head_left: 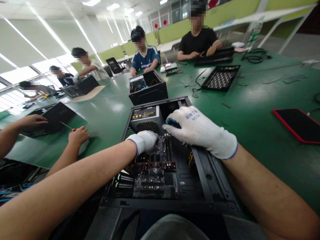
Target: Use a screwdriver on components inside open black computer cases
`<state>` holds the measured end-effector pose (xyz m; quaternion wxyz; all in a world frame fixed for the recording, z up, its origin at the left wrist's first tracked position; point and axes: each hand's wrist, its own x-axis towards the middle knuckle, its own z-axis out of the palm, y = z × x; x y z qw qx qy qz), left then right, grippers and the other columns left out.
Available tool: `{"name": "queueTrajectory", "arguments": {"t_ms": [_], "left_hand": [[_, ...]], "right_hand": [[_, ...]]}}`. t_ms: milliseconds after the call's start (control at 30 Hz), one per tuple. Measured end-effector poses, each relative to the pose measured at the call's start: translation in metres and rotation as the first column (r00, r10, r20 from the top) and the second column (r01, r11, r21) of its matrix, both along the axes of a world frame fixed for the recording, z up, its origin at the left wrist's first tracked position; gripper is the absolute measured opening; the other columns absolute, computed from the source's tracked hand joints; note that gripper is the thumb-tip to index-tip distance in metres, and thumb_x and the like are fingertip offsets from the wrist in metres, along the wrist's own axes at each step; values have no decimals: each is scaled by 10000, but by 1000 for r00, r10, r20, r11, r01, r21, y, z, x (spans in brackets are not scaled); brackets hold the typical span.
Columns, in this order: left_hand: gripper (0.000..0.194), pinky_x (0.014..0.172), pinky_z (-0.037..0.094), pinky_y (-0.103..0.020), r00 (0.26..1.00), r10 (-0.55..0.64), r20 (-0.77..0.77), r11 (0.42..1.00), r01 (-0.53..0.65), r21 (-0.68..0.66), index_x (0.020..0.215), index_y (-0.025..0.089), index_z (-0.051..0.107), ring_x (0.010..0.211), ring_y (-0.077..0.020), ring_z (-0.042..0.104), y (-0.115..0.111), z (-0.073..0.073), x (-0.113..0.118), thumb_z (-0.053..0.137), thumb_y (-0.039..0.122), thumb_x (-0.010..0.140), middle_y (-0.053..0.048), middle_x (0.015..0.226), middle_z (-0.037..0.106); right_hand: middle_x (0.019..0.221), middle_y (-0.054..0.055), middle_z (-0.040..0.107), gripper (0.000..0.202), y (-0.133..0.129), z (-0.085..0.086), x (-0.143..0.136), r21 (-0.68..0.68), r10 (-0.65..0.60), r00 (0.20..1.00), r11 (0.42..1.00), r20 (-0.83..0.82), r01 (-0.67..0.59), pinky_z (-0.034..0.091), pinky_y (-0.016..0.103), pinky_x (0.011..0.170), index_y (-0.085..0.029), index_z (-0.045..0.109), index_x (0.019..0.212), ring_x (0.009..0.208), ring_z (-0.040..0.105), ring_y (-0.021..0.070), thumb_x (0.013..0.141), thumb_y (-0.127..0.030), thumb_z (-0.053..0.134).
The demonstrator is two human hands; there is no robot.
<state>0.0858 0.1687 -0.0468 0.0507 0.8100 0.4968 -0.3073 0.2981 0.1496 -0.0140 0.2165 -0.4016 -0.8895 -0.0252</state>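
An open black computer case [208,176] lies on its side at the table's near edge. Inside are a motherboard [152,188] and, at the far left corner, a grey power supply [147,125]. My left hand [146,141], in a white glove, reaches in over the upper part of the board, just below the power supply; its fingertips are hidden. My right hand [191,125], gloved too, arches over the case's far right part, thumb and fingers apart with no object visible between them. Yellow and red wires [191,160] hang below it inside the case.
Beyond my case stands another open case [148,91]. A black drive-cage panel [220,78], cables [256,56] and a red-edged phone [298,125] lie on the green table [250,110]. At left, a person's hand [78,135] holds a screwdriver near a black case [57,116]. Several people sit around.
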Motion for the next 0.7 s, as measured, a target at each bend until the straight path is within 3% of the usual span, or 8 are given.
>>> {"name": "queueTrajectory", "arguments": {"t_ms": [333, 700], "left_hand": [[410, 1045, 553, -386, 1000, 11, 6, 1000, -11, 3, 1280, 127, 696, 1211, -319, 702, 0, -1, 0, 707, 261, 892, -189, 1336, 712], [539, 1089, 533, -387, 1000, -4, 7, 1000, 4, 5, 1334, 119, 657, 1250, -327, 681, 0, -2, 0, 770, 350, 860, -195, 1362, 693]], "right_hand": [[1093, 159, 754, 482, 1, -3, 2, 27, 17, 1000, 999, 17, -17, 392, 393, 873, -118, 728, 1196, 1004, 655, 294, 1057, -509, 482], [1052, 134, 764, 444, -2, 6, -2, 0, -21, 998, 1000, 55, 21, 382, 374, 835, -142, 739, 1094, 969, 662, 279, 1051, -511, 496]]}}
